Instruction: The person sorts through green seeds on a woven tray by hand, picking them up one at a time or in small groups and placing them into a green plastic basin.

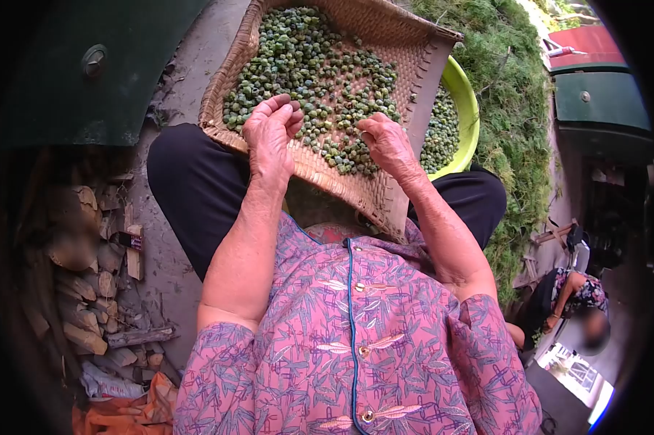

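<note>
A woven winnowing tray point(319, 170) rests tilted across my knees. Small round green berries or cones point(290, 43) are heaped thickly on its far left part and lie thinner toward the right. Above the tray's near left part is my left hand point(272, 134), fingers curled in toward the thumb. My right hand point(388, 145) hovers over the near right part, thumb and forefinger pinched together. Whatever sits between the fingers of either hand is too small to make out. Under the tray's flat right edge stands a yellow-green basin point(472, 109) holding more of the same green pieces.
Cut feathery green branches point(512, 123) are piled along the right. Split firewood point(87, 290) and an orange cloth point(134, 409) lie at the left, below a dark green panel point(58, 72). Another person point(573, 297) bends over at the lower right.
</note>
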